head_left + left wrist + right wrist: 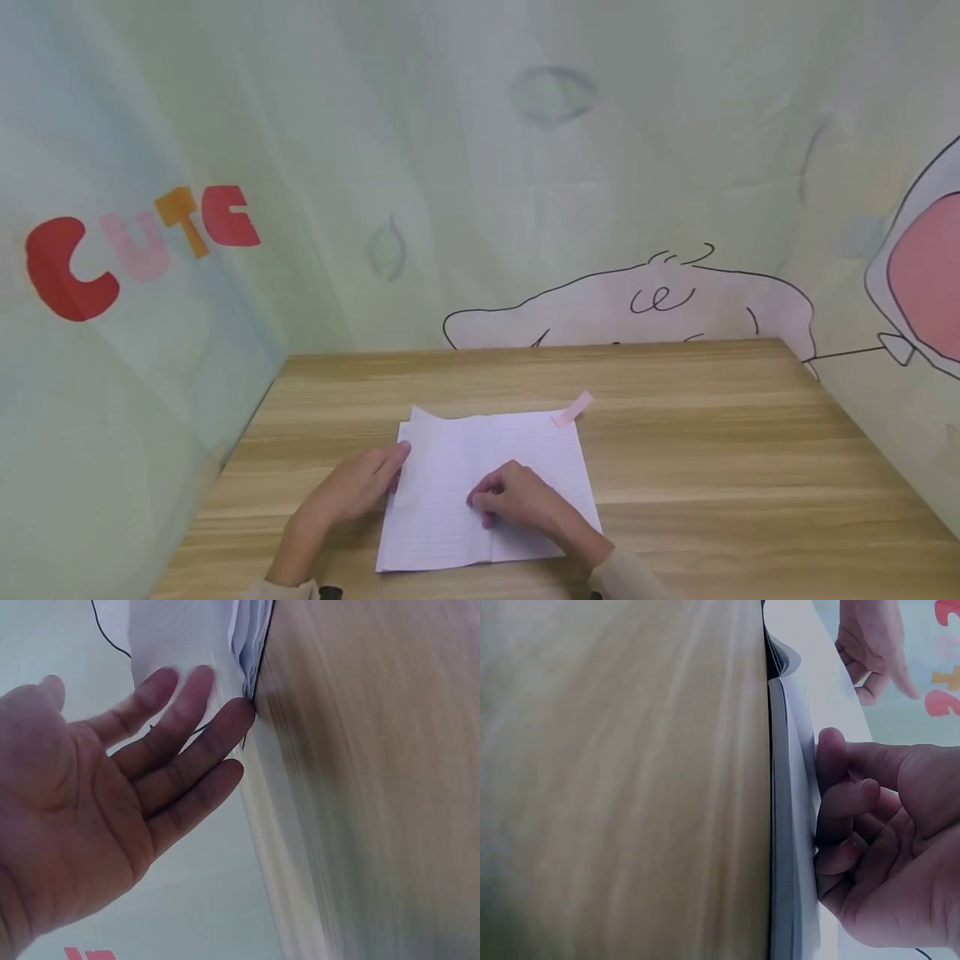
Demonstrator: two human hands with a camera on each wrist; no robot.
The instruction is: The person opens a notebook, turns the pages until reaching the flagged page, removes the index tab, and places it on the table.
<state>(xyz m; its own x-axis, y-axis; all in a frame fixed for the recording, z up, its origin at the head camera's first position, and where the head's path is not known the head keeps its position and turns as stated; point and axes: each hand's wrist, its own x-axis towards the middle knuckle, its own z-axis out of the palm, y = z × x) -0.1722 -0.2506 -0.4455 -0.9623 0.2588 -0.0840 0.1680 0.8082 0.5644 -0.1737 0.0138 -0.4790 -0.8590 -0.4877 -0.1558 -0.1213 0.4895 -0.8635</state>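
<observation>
An open lined notebook (442,533) lies on the wooden table, and the top left corner of its left page lifts a little. At that page's outer edge is my left hand (360,483), its fingers extended and slightly spread; in the left wrist view the fingertips of the left hand (112,780) meet the edge of the notebook pages (251,645). My right hand (521,500) rests on the notebook near the centre fold. Its fingers are curled with the tips against the paper in the right wrist view, where the right hand (885,840) shows nothing held.
A pink paper strip (573,410) sits at the notebook's upper right corner and sticks out past it. The wooden table (720,450) extends around the notebook. Behind and beside it hangs a pale green printed curtain (360,125) with coloured letters and a drawn animal.
</observation>
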